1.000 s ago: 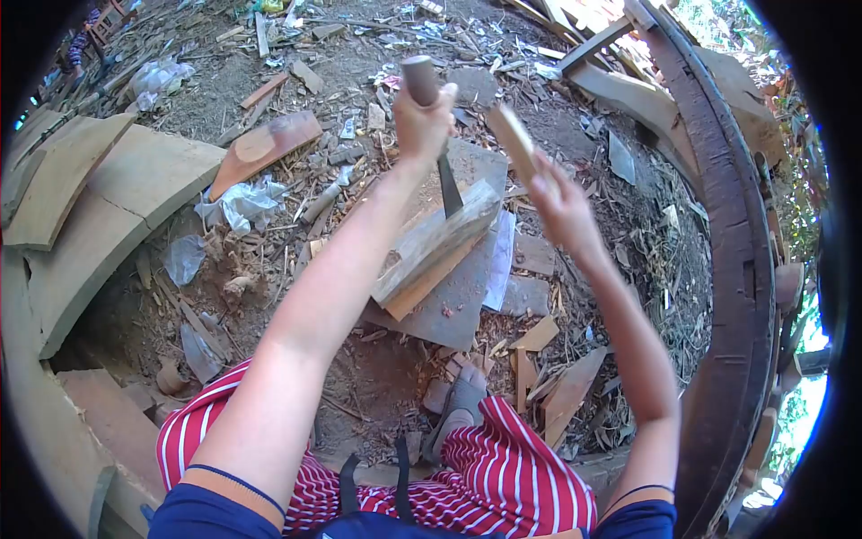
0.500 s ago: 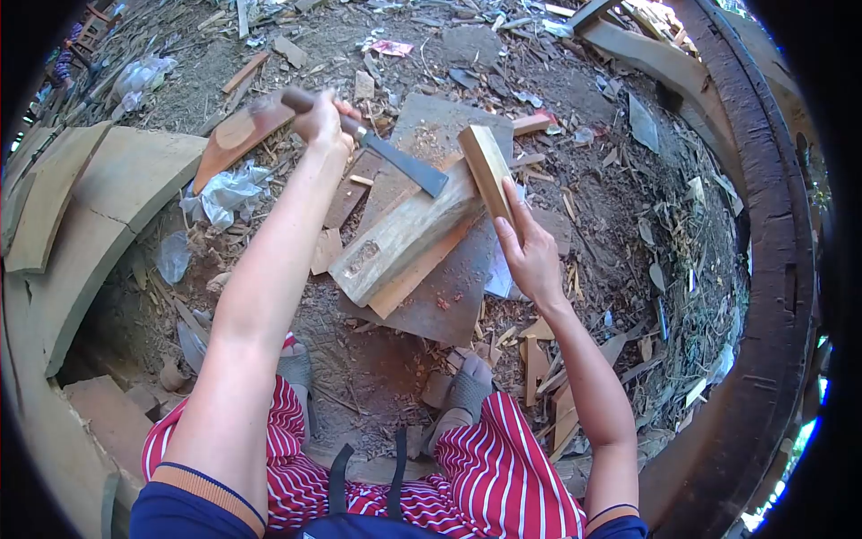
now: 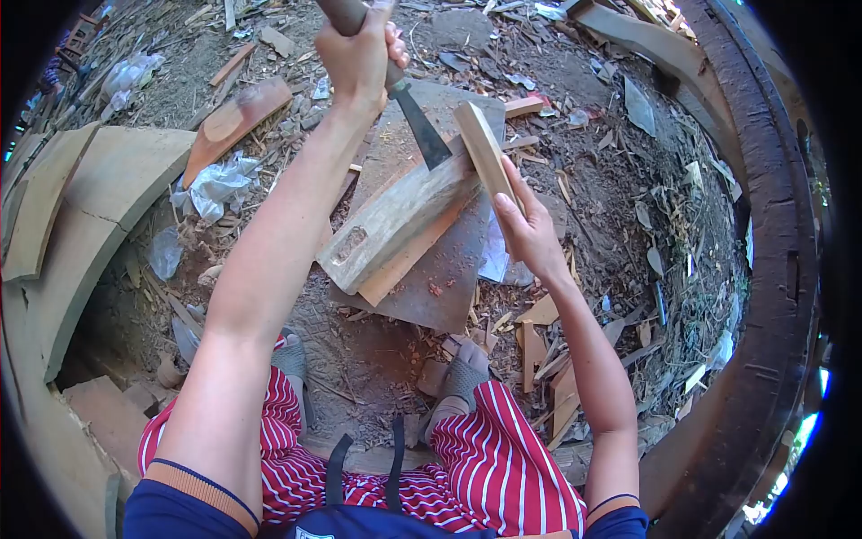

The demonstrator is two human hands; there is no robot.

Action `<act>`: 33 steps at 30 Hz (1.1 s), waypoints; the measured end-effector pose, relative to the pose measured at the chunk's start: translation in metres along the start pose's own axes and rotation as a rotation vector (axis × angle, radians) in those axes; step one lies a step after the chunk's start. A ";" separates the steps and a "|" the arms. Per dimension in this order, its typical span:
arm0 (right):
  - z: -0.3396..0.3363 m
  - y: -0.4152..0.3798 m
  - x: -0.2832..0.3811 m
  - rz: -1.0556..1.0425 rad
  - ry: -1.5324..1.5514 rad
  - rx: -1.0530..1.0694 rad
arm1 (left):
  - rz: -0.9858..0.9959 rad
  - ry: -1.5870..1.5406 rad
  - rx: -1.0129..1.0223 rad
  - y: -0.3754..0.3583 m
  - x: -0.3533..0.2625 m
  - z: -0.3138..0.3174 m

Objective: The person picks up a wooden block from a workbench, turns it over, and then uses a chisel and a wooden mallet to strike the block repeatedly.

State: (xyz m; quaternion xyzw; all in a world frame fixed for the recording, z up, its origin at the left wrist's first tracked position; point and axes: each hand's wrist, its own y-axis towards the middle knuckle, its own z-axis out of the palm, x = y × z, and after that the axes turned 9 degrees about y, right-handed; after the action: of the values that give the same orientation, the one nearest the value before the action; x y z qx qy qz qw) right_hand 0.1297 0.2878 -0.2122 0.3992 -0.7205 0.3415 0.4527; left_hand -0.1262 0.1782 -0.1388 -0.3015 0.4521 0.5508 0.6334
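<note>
My left hand [image 3: 357, 61] is closed round the wooden handle of a machete-like blade [image 3: 420, 126], which points down and to the right above a long wooden block [image 3: 386, 220]. In my right hand [image 3: 530, 225] is a short squared wood piece [image 3: 485, 151], tilted, its lower part between thumb and fingers. Its side is close to the far end of the block; whether they touch is unclear. The block, with a notch near its near end, lies over a reddish plank [image 3: 386, 280] on a flat grey board [image 3: 440, 301].
Curved wooden pieces [image 3: 135, 171] stand at the left, and a dark curved beam [image 3: 777, 234] rises at the right. A reddish offcut [image 3: 235, 126], plastic scraps [image 3: 220, 184] and wood chips litter the ground. My feet [image 3: 467, 370] are below the board.
My left hand has moved up and to the right with the blade, which now points more steeply down. My right hand and its wood piece have hardly shifted.
</note>
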 end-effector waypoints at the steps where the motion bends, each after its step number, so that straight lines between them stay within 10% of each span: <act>1: 0.000 -0.002 0.004 0.001 0.003 -0.005 | 0.015 0.000 0.002 -0.001 -0.001 0.001; 33: 0.007 -0.006 0.006 -0.006 -0.036 -0.035 | 0.071 0.072 -0.009 0.000 0.007 0.010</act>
State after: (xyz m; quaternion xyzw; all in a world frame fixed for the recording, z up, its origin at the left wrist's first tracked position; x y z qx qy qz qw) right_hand 0.1305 0.2771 -0.2082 0.3997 -0.7332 0.3202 0.4475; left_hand -0.1243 0.1898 -0.1408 -0.3081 0.4825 0.5637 0.5954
